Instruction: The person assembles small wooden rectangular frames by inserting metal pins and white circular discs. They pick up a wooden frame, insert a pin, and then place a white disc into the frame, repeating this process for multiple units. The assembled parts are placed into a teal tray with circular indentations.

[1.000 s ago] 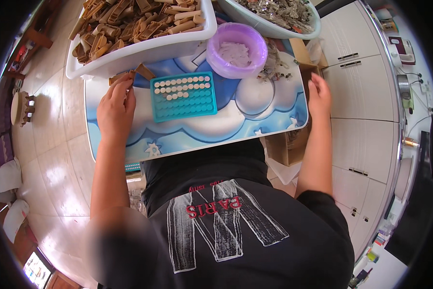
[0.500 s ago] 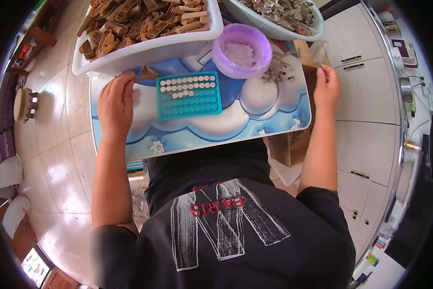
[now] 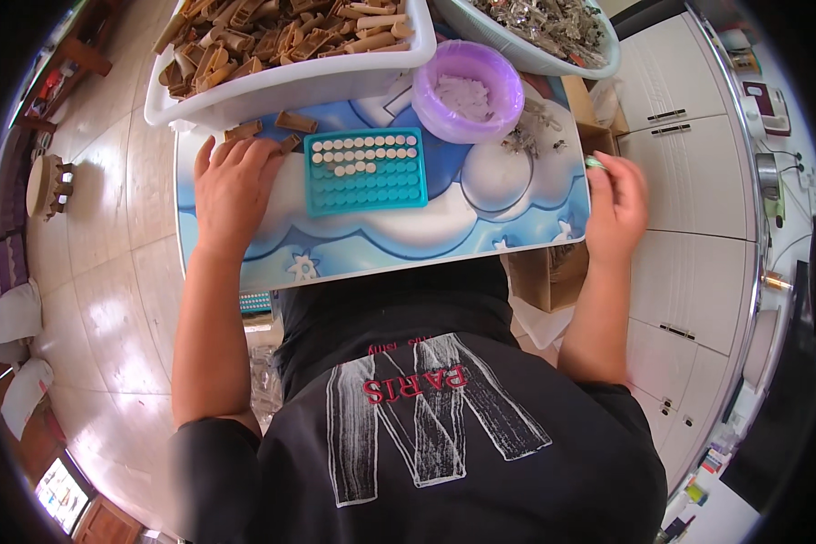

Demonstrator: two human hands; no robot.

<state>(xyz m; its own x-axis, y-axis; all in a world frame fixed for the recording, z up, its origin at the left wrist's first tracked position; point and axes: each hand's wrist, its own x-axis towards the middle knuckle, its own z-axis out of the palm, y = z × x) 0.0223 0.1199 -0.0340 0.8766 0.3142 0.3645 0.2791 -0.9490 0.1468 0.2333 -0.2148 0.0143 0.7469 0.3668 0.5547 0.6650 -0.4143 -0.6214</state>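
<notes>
Left hand point(image 3: 235, 195), fingers slightly parted, sits right beside curved brown plastic pieces point(image 3: 296, 121) (whether it grips one, I cannot tell). Out wide, the right hand point(image 3: 620, 199) pinches a tiny pale-green piece point(image 3: 594, 162) beside the blue-and-white tabletop point(image 3: 381, 243)! Between them lies the rectangular turquoise plastic tray point(image 3: 371, 194), its upper rows holding round white pieces point(image 3: 364, 142).

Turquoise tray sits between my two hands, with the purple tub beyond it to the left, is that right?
Only the side is wrong: the head view shows the purple tub beyond the turquoise tray to the right. The tray does sit between your left hand and right hand.
</notes>
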